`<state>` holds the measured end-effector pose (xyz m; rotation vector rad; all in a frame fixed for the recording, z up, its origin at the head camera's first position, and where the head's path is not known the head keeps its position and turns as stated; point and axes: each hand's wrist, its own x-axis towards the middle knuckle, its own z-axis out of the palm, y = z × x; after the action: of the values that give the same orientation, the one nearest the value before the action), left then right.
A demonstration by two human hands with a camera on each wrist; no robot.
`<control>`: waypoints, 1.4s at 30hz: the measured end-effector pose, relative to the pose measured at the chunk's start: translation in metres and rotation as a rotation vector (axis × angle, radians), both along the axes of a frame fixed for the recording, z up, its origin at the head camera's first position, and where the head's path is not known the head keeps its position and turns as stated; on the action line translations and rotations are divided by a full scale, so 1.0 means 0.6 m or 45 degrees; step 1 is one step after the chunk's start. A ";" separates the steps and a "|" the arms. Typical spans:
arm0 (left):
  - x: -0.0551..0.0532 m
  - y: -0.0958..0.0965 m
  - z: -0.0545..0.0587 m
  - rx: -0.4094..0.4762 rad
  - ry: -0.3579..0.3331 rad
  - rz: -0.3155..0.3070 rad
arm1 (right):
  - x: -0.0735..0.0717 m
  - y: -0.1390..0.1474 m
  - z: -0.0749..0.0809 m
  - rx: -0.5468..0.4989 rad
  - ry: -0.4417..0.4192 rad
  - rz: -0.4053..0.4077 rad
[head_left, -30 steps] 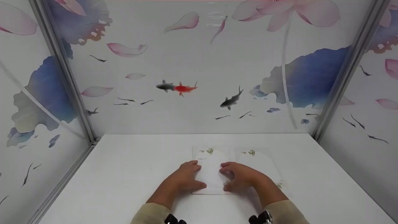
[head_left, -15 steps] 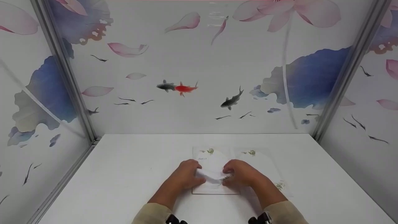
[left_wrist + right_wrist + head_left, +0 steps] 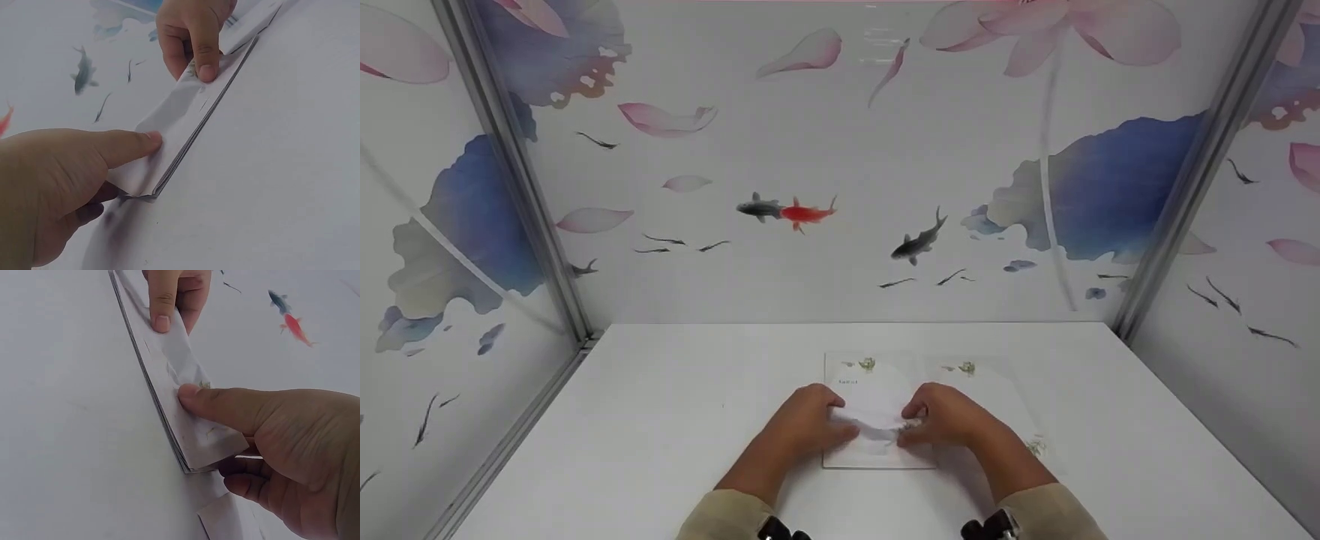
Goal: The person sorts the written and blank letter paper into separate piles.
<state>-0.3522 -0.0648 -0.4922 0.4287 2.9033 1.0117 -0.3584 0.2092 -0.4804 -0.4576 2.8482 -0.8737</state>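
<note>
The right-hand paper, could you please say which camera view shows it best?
The head view, where most of the right-hand paper shows, though the right arm covers some; each wrist view catches only part.

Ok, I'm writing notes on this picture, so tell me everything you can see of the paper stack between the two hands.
The paper stack is white, and its layered edge shows several thin sheets. Its face carries a small greenish motif and lettering too small to read. It is on the table, beside another printed sheet, its top buckled across the middle. The left hand and right hand pinch it from opposite sides, thumbs on top.
</note>
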 end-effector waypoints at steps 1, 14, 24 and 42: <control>0.000 0.000 0.000 -0.003 0.000 0.012 | 0.000 0.002 0.001 -0.009 -0.006 -0.019; -0.005 0.017 -0.001 0.254 -0.005 0.301 | 0.002 0.002 0.009 -0.486 -0.078 -0.522; -0.009 0.017 0.003 0.559 -0.118 0.576 | 0.001 -0.003 0.015 -0.657 -0.126 -0.605; -0.018 0.006 0.010 0.533 -0.028 0.614 | 0.004 -0.022 0.020 -0.745 -0.102 -0.564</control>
<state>-0.3629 -0.0615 -0.4860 -0.2986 2.8224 1.6794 -0.3561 0.1959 -0.4684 0.1766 2.6144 -1.7673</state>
